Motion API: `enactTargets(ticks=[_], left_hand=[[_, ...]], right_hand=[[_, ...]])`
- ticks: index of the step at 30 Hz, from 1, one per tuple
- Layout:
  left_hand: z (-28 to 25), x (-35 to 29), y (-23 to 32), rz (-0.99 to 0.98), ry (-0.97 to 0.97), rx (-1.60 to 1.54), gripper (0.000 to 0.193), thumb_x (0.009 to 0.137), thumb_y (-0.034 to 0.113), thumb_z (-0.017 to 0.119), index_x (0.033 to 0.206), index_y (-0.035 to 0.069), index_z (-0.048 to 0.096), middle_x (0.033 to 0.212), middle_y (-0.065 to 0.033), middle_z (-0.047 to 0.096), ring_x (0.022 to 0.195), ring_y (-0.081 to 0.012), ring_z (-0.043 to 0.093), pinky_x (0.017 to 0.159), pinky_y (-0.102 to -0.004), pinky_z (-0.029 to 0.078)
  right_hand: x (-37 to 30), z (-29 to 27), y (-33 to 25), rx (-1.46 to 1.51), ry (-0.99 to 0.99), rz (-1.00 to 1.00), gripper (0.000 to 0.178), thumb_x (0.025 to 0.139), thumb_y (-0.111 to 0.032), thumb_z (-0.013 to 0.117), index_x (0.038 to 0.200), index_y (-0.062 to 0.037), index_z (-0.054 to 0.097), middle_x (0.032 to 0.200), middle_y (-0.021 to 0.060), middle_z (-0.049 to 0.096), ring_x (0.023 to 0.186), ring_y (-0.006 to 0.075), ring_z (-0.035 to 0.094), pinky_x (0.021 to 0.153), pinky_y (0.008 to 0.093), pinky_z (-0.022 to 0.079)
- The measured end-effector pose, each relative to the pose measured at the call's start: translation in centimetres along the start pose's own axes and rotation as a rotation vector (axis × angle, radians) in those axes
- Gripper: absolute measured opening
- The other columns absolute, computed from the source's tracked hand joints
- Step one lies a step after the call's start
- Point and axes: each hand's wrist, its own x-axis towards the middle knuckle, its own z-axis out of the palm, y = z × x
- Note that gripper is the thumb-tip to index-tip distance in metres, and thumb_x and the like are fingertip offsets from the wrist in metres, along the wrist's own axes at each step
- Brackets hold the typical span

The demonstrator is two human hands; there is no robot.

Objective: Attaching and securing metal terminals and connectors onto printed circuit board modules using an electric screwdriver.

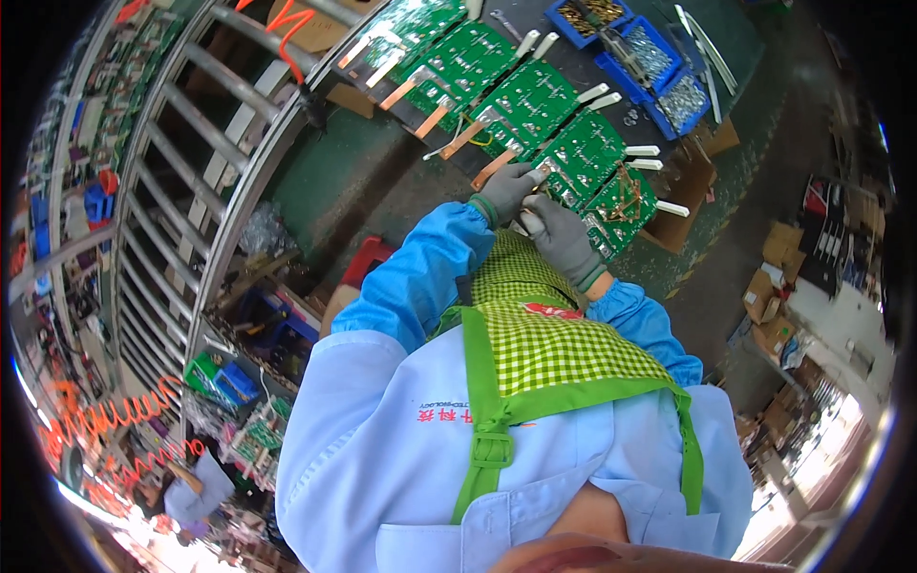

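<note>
Our pale blue shirt [334, 458] bears red and blue lettering [444, 415]; our checked apron [559, 353], a red emblem [552, 311]. Flat green boards [585, 151] with copper strips [464, 137] and white bars [672, 208] line the dark desk [731, 38]. Our left hand [506, 195] and right hand [559, 232], in grey gloves [579, 260], curl at the row's near edge, fingers bent; we cannot tell what either grips.

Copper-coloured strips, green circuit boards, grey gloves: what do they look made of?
Strips: probably copper, from their smooth orange-brown sheen. Circuit boards: likely coated laminate, glossy green with silvery spots. Gloves: apparently fabric, matte grey; any coating is unclear.
</note>
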Motion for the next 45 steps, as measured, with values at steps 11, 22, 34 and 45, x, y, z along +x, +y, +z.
enactTargets(ticks=[11, 22, 34, 45], left_hand=[[0.5, -0.9, 2.5, -0.135, -0.03, -0.255, 0.027, 0.088, 0.024, 0.054, 0.087, -0.003, 0.055, 0.071, -0.0068, 0.054, 0.056, -0.012, 0.051, 0.047, -0.0246, 0.037], [-0.1, -0.7, -0.2, -0.199, 0.134, -0.241, 0.03, 0.089, 0.023, 0.054, 0.099, -0.005, 0.054, 0.079, -0.0079, 0.057, 0.065, -0.0119, 0.054, 0.056, -0.0223, 0.043], [2.3, -1.5, 1.4, -0.128, 0.252, -0.334, 0.03, 0.086, 0.019, 0.055, 0.106, -0.003, 0.051, 0.082, -0.0079, 0.056, 0.066, -0.0161, 0.055, 0.06, -0.0271, 0.045], [2.7, -1.2, 1.1, -0.148, 0.274, -0.326, 0.032, 0.086, 0.022, 0.056, 0.105, -0.003, 0.052, 0.08, -0.0077, 0.058, 0.066, -0.0135, 0.054, 0.06, -0.0249, 0.044]], right_hand=[[4.0, -22.0, 9.6, 0.061, 0.586, 0.35, 0.024, 0.083, -0.017, 0.06, 0.103, -0.0031, 0.059, 0.089, 0.0076, 0.062, 0.081, 0.0107, 0.057, 0.072, 0.0267, 0.047], [9.6, -22.3, 30.7, -0.642, 0.298, 0.578, 0.032, 0.072, -0.03, 0.066, 0.103, -0.0227, 0.065, 0.124, 0.0059, 0.049, 0.118, 0.028, 0.041, 0.097, 0.041, 0.035], [11.8, -21.5, 36.5, -0.616, 0.351, 0.374, 0.022, 0.07, -0.026, 0.066, 0.09, -0.016, 0.066, 0.119, 0.0036, 0.051, 0.114, 0.0292, 0.041, 0.091, 0.0468, 0.035], [7.3, -17.2, 29.7, -0.186, 0.274, 0.087, 0.025, 0.084, -0.031, 0.055, 0.092, -0.0078, 0.06, 0.087, 0.0114, 0.062, 0.081, 0.0314, 0.059, 0.071, 0.041, 0.046]])
